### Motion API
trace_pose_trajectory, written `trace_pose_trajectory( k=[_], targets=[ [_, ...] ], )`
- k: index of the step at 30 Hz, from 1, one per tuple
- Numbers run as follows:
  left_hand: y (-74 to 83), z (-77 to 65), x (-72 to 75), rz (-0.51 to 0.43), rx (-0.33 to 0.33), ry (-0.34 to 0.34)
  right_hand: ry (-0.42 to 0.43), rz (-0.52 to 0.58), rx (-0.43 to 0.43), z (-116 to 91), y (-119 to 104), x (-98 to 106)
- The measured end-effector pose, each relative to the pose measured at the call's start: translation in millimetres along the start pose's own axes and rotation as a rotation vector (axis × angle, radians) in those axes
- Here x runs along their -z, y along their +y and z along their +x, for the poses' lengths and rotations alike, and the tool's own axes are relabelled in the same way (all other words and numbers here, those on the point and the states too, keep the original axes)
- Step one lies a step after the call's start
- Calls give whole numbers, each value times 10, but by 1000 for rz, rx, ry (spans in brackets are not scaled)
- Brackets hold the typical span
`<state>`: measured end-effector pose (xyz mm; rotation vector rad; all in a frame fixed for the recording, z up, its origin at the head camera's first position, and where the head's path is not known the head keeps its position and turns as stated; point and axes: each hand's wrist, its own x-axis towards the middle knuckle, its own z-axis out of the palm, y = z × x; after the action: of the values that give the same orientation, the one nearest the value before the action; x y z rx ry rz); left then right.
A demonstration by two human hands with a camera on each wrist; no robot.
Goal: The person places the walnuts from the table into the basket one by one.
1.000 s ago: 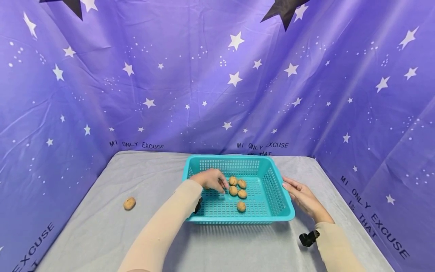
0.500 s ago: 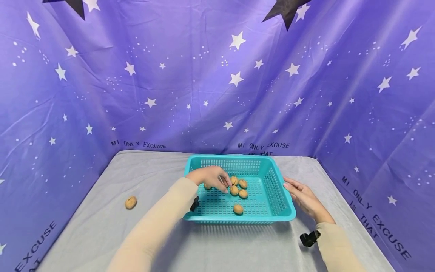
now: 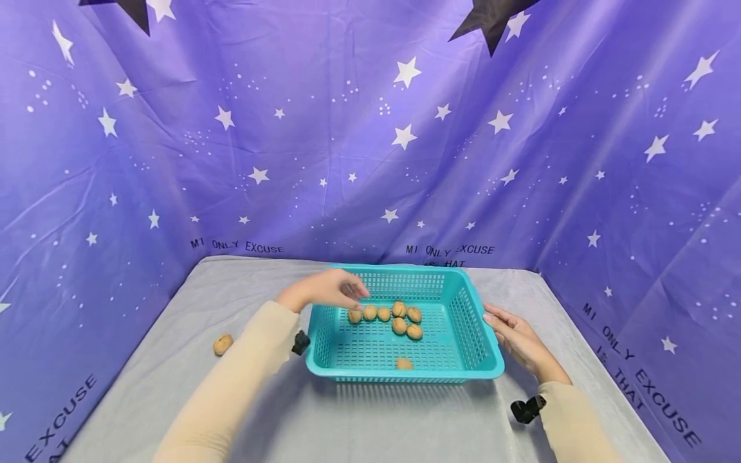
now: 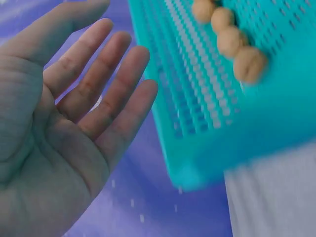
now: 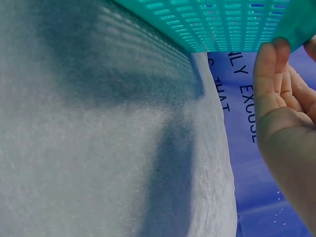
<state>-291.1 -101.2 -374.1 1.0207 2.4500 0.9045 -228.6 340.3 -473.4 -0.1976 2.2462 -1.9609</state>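
A turquoise plastic basket (image 3: 475, 370) with slotted sides stands on the grey cloth. Inside it several walnuts (image 3: 399, 326) lie in a row and a small cluster towards the back. A single walnut (image 3: 404, 364) is by the front wall, partly hidden by the rim. My left hand (image 3: 327, 290) hovers over the basket's left rim, fingers spread and empty; in the left wrist view its palm (image 4: 59, 143) holds nothing. With my right hand (image 3: 521, 337) I grip the basket's right rim, fingertips (image 5: 267, 54) against the edge.
Another walnut (image 3: 222, 344) lies on the grey cloth (image 3: 370, 418) left of the basket, near my left sleeve. A purple star-printed curtain (image 3: 324, 141) encloses the table at the back and sides. Each wrist bears a small black camera (image 3: 528, 409).
My left hand has lifted away from the walnuts and moved left to the basket's left rim, uncovering walnuts at the left. The lone front walnut has rolled nearer the front wall. My right hand stays put.
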Motion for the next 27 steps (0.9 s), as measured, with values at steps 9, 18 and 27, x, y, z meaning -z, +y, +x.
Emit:
trace_pose_trajectory(
  k=[9,18,27],
  targets=[
    [-407,-695,296,4,-9,166,-3,10,-1,2,0,-5],
    [-740,-1320,450,-28,105,258,-6,15,-2,-5,17,14],
    [-1158,-1830,365,-31,264,278,-11,21,1,4,6,6]
  ],
)
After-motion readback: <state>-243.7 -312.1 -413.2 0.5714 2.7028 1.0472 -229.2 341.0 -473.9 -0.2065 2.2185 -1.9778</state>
